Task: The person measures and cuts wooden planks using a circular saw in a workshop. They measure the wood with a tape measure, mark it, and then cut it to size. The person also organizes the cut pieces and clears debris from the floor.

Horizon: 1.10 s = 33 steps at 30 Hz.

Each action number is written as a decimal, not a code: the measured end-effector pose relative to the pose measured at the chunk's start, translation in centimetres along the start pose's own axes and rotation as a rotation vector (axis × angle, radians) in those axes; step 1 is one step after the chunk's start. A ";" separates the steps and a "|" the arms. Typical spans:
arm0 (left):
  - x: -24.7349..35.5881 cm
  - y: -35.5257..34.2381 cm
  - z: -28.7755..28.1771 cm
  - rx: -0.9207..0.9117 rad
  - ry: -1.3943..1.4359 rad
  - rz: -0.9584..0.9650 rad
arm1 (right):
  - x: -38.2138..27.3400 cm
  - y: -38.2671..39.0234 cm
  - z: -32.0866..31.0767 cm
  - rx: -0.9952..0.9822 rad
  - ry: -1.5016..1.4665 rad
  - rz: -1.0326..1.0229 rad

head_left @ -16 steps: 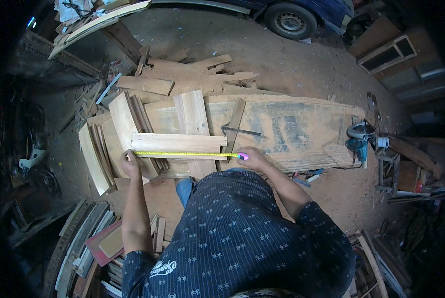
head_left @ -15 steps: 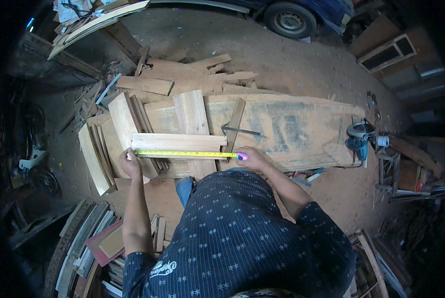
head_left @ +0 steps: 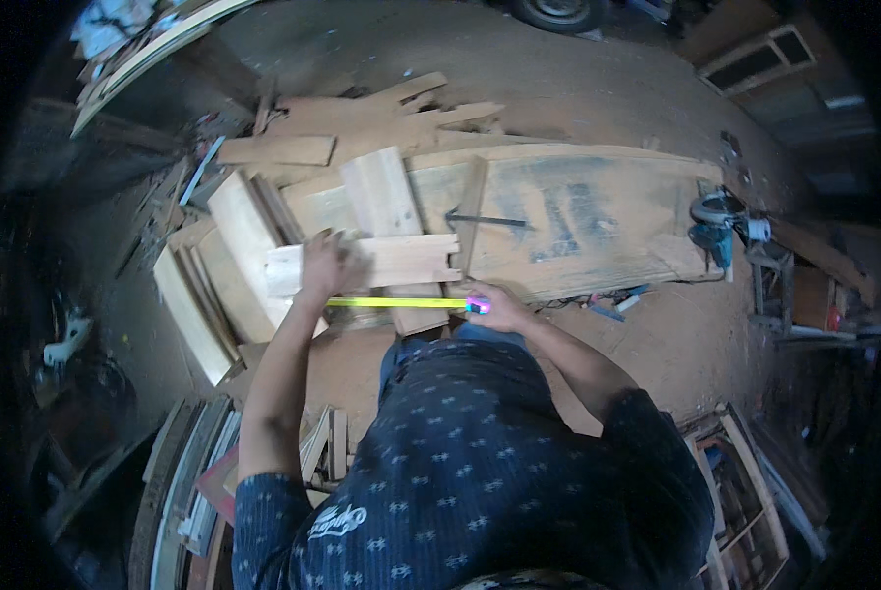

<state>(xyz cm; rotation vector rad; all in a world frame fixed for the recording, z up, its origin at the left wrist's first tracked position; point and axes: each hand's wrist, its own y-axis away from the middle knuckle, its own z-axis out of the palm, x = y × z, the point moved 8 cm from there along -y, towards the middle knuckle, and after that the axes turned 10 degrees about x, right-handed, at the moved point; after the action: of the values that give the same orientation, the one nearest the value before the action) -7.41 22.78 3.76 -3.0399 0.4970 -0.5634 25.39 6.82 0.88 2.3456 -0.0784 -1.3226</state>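
In the head view, the tabletop [head_left: 637,187] is long and worn, with dark patches amid pale wood. The right hand [head_left: 496,307] grips the tape measure [head_left: 477,306] by the near edge, its yellow blade running leftward beside the board [head_left: 416,261], which lies across a plank [head_left: 379,187]. The left hand [head_left: 326,264] blurs over the board; its grip cannot be told. A saw [head_left: 713,236] sits rightmost; scrap wood [head_left: 283,149] litters the brown floor [head_left: 519,88] beyond.

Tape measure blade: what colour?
The blade is bright yellow; it shows best in the head view.
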 end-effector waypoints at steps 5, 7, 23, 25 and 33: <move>3.7 0.1 3.9 -0.466 -0.311 0.170 | 2.0 2.1 0.7 0.048 0.145 0.221; 3.6 0.0 3.7 -0.475 -0.307 0.171 | 4.6 3.0 0.0 0.095 0.258 0.380; 13.8 8.3 -7.6 -0.119 0.051 0.012 | 12.5 2.4 -22.0 0.481 0.443 0.427; 18.0 8.2 -7.4 -0.124 0.051 0.033 | 17.1 5.4 -29.1 0.565 0.512 0.351; 38.5 3.7 -1.2 -0.195 0.071 0.198 | 33.0 11.2 -52.0 0.357 1.451 0.493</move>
<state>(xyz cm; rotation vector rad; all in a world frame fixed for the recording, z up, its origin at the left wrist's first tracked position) 25.09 7.43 17.97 -3.1049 0.8946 -0.6498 88.02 6.33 2.04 2.7119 -0.4047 0.7786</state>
